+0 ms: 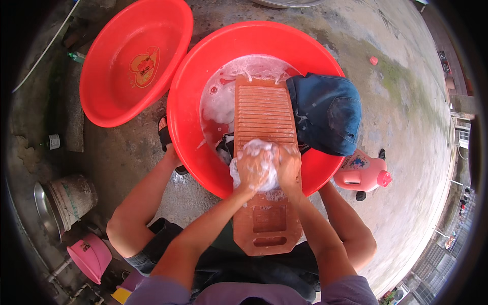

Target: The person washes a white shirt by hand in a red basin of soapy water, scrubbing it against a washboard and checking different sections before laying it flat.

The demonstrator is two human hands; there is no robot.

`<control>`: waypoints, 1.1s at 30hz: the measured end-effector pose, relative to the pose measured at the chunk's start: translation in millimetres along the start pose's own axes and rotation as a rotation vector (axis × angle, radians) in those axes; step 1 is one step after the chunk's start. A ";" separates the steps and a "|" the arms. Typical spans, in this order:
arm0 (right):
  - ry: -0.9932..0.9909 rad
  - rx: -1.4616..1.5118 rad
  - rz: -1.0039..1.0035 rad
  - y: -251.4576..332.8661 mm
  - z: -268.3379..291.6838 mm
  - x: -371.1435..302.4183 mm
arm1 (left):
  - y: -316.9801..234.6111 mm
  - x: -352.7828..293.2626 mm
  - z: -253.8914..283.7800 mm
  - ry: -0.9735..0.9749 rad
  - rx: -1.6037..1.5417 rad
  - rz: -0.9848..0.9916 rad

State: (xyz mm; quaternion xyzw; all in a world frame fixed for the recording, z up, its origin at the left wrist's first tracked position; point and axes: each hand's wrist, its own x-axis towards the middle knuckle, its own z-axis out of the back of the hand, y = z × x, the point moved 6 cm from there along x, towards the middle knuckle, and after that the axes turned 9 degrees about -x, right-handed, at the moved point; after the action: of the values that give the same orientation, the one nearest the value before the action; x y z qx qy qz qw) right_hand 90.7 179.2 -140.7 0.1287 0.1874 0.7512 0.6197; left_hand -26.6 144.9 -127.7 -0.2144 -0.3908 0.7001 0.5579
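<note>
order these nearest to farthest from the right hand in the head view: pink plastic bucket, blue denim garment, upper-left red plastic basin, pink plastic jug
From the right hand:
1. Blue denim garment: over the right side of the large red plastic tub
2. Pink plastic jug: right, on the ground
3. Red plastic basin: upper left
4. Pink plastic bucket: lower left

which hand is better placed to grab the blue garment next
Probably the right hand: it is closer to the blue garment on the right side of the tub. The left hand is farther off; both are over the washboard.
</note>
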 end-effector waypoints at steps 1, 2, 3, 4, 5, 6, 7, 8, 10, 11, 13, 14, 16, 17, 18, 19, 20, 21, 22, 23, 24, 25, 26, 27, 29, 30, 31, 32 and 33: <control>0.137 0.033 -0.156 -7.3 -15.2 33.2 | 14.3 13.1 -12.2 0.004 0.046 0.029; 0.182 0.082 -0.238 -3.1 -16.3 55.1 | 29.8 40.0 -17.6 0.041 -0.027 0.046; 0.187 0.108 -0.273 -5.6 -16.1 64.4 | 38.5 68.0 -19.2 0.067 -0.105 0.043; 0.194 0.126 -0.321 -14.1 -16.8 71.0 | 31.1 70.4 -17.3 0.074 -0.116 0.032; 0.039 0.049 -0.151 -25.2 -17.1 67.8 | 26.9 71.1 -19.8 0.159 -0.008 0.084; -0.090 -0.022 0.025 -26.0 -18.8 54.8 | 30.1 62.5 -20.6 0.244 0.112 0.158; -0.035 0.190 0.025 -9.7 -12.0 30.1 | 34.9 23.8 -5.6 0.083 0.010 0.107; -0.006 0.378 0.001 -2.1 9.9 2.2 | 22.8 -0.5 -4.2 0.228 -0.112 0.219; -0.104 0.141 0.036 4.1 19.4 -36.3 | -43.5 -22.3 31.0 0.112 -0.119 0.058; -0.121 0.102 0.002 4.3 15.0 -43.1 | -25.8 -24.7 18.4 0.105 -0.076 0.017; 0.087 0.124 -0.221 3.1 -7.6 19.7 | 15.6 -1.7 -5.7 -0.027 -0.043 -0.117; 0.165 0.069 -0.324 -3.1 -16.3 48.1 | 37.8 30.9 -24.5 0.064 -0.132 -0.003; 0.217 0.023 -0.432 -24.3 -25.2 68.4 | 36.7 64.9 -30.0 0.159 -0.220 0.084; 0.081 -0.001 -0.106 -22.2 -15.9 71.5 | 23.8 69.4 -27.2 0.244 -0.029 0.082; -0.024 -0.023 0.223 -12.4 -12.3 55.2 | 21.4 59.1 -24.2 0.329 0.168 0.107; -0.002 0.074 0.184 1.2 -2.5 27.0 | 32.2 28.0 -16.6 0.237 -0.051 0.033; -0.007 0.146 0.109 6.2 20.2 -3.1 | 1.2 0.1 3.1 0.174 -0.045 0.020; -0.122 0.125 0.150 20.2 34.7 -32.9 | -22.5 -27.8 14.8 0.116 -0.011 0.015; -0.185 0.082 0.158 16.4 32.2 -42.6 | -33.5 -36.8 18.9 0.124 -0.028 0.011; -0.250 0.035 0.171 11.7 31.5 -48.6 | -40.6 -40.7 20.1 0.126 -0.048 0.008; -0.069 0.035 0.011 0.8 9.1 -29.7 | -8.7 -24.5 1.6 0.032 -0.139 -0.077; 0.118 0.042 -0.132 -4.8 -13.2 1.9 | 24.0 -9.4 -13.4 -0.060 -0.210 -0.168; 0.233 0.025 -0.249 -4.1 -19.7 36.4 | 45.9 33.6 -38.2 0.164 0.031 0.036; 0.326 0.009 -0.376 -7.2 -18.8 61.6 | 47.6 56.2 -43.2 0.200 -0.053 0.113; 0.216 -0.063 -0.191 -17.1 -14.2 69.8 | 38.5 71.5 -37.0 0.227 -0.142 0.180; 0.133 -0.137 -0.020 -18.4 -10.4 66.5 | 28.6 63.8 -22.7 0.154 0.105 0.104; 0.149 -0.140 -0.010 -19.9 -7.8 52.0 | 30.2 48.8 -8.9 0.203 0.120 0.174; 0.167 -0.148 -0.007 -21.7 -2.2 30.4 | 29.7 33.8 1.9 0.256 0.130 0.239; 0.078 -0.021 0.044 -13.2 9.0 8.5 | 23.6 11.0 8.0 0.165 -0.008 0.117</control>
State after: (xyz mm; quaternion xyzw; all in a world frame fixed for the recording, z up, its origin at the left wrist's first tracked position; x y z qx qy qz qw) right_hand 104.4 190.7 -138.8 0.0966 0.2007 0.7710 0.5965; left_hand -50.0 151.2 -139.9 -0.2958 -0.3333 0.7098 0.5455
